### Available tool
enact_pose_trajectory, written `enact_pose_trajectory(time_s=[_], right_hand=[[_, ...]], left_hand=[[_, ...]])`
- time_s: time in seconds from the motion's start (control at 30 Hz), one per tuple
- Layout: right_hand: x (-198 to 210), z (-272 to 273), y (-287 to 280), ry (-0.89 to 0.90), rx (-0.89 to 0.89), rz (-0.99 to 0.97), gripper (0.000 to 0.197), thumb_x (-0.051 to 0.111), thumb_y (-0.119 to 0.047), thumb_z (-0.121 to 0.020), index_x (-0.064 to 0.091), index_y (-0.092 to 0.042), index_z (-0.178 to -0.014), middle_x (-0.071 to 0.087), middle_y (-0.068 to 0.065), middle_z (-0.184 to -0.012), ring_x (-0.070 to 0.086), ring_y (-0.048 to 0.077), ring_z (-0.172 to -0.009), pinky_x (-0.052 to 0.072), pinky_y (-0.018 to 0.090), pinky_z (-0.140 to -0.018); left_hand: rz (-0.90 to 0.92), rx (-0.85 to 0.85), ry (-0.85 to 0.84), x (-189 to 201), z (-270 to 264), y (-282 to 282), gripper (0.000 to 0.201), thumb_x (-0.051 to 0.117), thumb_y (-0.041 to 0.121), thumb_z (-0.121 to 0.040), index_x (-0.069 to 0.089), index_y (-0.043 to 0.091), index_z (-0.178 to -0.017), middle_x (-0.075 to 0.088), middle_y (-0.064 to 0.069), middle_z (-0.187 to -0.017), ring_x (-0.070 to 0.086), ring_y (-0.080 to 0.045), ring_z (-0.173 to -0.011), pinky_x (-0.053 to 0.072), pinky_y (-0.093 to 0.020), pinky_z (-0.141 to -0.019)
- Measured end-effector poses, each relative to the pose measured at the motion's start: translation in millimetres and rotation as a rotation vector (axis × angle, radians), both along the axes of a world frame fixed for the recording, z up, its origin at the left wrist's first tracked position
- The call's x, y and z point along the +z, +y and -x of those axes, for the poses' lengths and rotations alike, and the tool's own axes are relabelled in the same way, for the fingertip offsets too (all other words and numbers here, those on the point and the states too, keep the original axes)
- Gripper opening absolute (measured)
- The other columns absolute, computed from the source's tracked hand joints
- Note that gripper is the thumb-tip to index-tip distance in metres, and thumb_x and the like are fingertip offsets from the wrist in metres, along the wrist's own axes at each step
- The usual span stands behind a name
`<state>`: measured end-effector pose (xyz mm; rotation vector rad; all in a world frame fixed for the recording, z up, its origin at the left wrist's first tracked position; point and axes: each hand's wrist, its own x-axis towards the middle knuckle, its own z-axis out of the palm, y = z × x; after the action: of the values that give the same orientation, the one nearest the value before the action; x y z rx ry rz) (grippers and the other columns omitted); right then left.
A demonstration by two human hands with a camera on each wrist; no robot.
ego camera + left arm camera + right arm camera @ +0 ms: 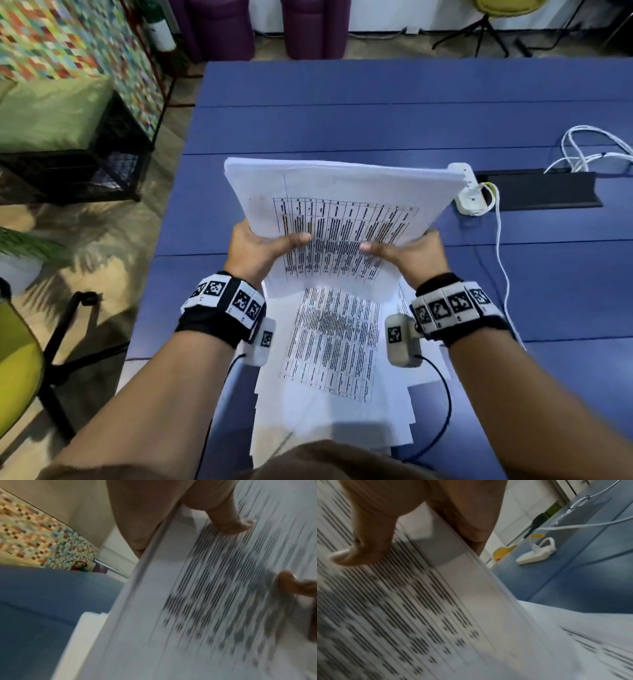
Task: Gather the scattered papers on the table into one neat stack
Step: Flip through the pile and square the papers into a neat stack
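No brand or readable label shows anywhere: the held bundle of papers (pixel 339 205) carries a printed table of dark rows and columns, but the print is too small and smeared to read in the head view, and motion blur turns it to streaks in both wrist views. The left hand (pixel 260 248) grips the bundle's left edge, thumb laid over the printed face and fingers hidden behind the sheets; the right hand (pixel 411 251) grips the right edge the same way, thumb on top. The bundle is raised off the blue table (pixel 376 113) and tilted, its far edge toward 12 o'clock. Below it, toward 6 o'clock, a loose stack of sheets (pixel 335 377) lies on the table with uneven, stepped edges, its top page showing another unreadable table; its near end is cut off by the person's body. Both wrists wear black bands with square black-and-white marker tiles, patterns only, no text. At 2 o'clock from the bundle a white power strip (pixel 471 197) lies on the table, partly covered by the bundle's corner, with a white cable (pixel 501 246) running toward 5 o'clock. Past it sits a black tray (pixel 541 192), and coiled white cables (pixel 589 150) are cut off by the right frame edge.
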<state>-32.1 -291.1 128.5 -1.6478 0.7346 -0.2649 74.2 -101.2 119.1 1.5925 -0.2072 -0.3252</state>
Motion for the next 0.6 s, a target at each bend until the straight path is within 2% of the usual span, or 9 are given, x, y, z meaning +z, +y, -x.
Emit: enact_pose_trajectory(time_s=[0.1, 0.13, 0.2, 0.23, 0.3, 0.37, 0.43, 0.53, 0.6], right_hand=[[-8, -4, -4, 0.163, 0.013, -0.044, 0.068, 0.088, -0.034, -0.052, 0.040, -0.010, -0.094, 0.047, -0.007, -0.051, 0.045, 0.003, -0.045, 0.038, 0.013, -0.049], [-10, -7, -6, 0.153, -0.027, -0.055, 0.084, 0.088, -0.035, -0.053, 0.037, -0.006, -0.113, 0.050, -0.002, -0.060, 0.054, 0.008, -0.057, 0.041, 0.013, -0.059], [-7, -9, -9, 0.121, -0.078, -0.058, 0.118, 0.088, -0.040, -0.050, 0.021, 0.005, -0.137, 0.049, 0.003, -0.066, 0.061, 0.020, -0.076, 0.042, 0.022, -0.074], [-7, -7, -9, 0.123, -0.091, -0.052, 0.121, 0.088, -0.040, -0.051, 0.018, 0.007, -0.138, 0.048, 0.003, -0.065, 0.062, 0.021, -0.078, 0.042, 0.024, -0.075], [-10, 0, -9, 0.155, -0.081, -0.059, 0.102, 0.088, -0.033, -0.055, 0.028, 0.003, -0.129, 0.044, -0.002, -0.054, 0.054, 0.015, -0.062, 0.044, 0.021, -0.065], [-20, 12, -6, 0.211, -0.007, -0.049, 0.061, 0.089, -0.030, -0.057, 0.046, -0.007, -0.094, 0.035, -0.007, -0.038, 0.037, 0.007, -0.039, 0.040, 0.016, -0.045], [-28, 16, -2, 0.252, 0.024, -0.042, 0.053, 0.089, -0.032, -0.055, 0.039, -0.018, -0.064, 0.031, -0.009, -0.032, 0.025, 0.004, -0.028, 0.031, 0.017, -0.035], [-35, 7, 3, 0.217, -0.037, -0.039, 0.061, 0.088, -0.043, -0.055, 0.050, -0.006, -0.085, 0.039, -0.005, -0.047, 0.034, 0.009, -0.038, 0.039, 0.022, -0.044], [-25, -1, 6, 0.152, -0.050, -0.018, 0.063, 0.083, -0.046, -0.061, 0.048, -0.005, -0.094, 0.035, -0.005, -0.055, 0.032, 0.012, -0.047, 0.040, 0.029, -0.054]], left_hand=[[-0.019, 0.086, 0.140, -6, 2, -5, 0.098, 0.092, 0.037, -0.052, 0.044, -0.007, -0.125, 0.059, 0.006, -0.101, 0.056, -0.009, -0.096, 0.041, -0.023, -0.097], [-0.012, 0.113, 0.149, -5, 0, -8, 0.085, 0.090, 0.033, -0.058, 0.044, -0.002, -0.121, 0.059, 0.008, -0.099, 0.055, -0.008, -0.096, 0.041, -0.019, -0.092], [0.004, 0.122, 0.099, 4, -2, -10, 0.037, 0.083, 0.014, -0.070, 0.049, 0.010, -0.083, 0.061, 0.020, -0.062, 0.057, 0.006, -0.065, 0.043, -0.008, -0.067], [-0.002, 0.129, 0.060, 6, -2, -11, 0.039, 0.081, 0.008, -0.073, 0.044, 0.016, -0.071, 0.055, 0.021, -0.046, 0.052, 0.007, -0.049, 0.040, -0.007, -0.055], [-0.020, 0.122, 0.033, 4, 0, -9, 0.045, 0.086, 0.012, -0.068, 0.041, 0.019, -0.067, 0.050, 0.020, -0.043, 0.046, 0.007, -0.043, 0.038, -0.008, -0.048], [-0.042, 0.097, 0.073, -7, 7, -5, 0.047, 0.090, 0.021, -0.063, 0.044, 0.017, -0.071, 0.055, 0.013, -0.061, 0.050, 0.002, -0.054, 0.041, -0.009, -0.051], [-0.105, 0.057, 0.177, -19, 19, -3, 0.051, 0.090, 0.021, -0.063, 0.041, 0.016, -0.074, 0.046, 0.006, -0.063, 0.044, -0.008, -0.055, 0.043, -0.017, -0.059], [-0.175, 0.045, 0.224, -31, 22, -2, 0.052, 0.090, 0.027, -0.062, 0.040, 0.014, -0.066, 0.036, 0.001, -0.047, 0.032, -0.015, -0.056, 0.039, -0.030, -0.059], [-0.199, 0.048, 0.201, -33, 14, 3, 0.064, 0.090, 0.050, -0.056, 0.050, 0.002, -0.072, 0.049, -0.010, -0.054, 0.041, -0.020, -0.058, 0.051, -0.040, -0.059]])
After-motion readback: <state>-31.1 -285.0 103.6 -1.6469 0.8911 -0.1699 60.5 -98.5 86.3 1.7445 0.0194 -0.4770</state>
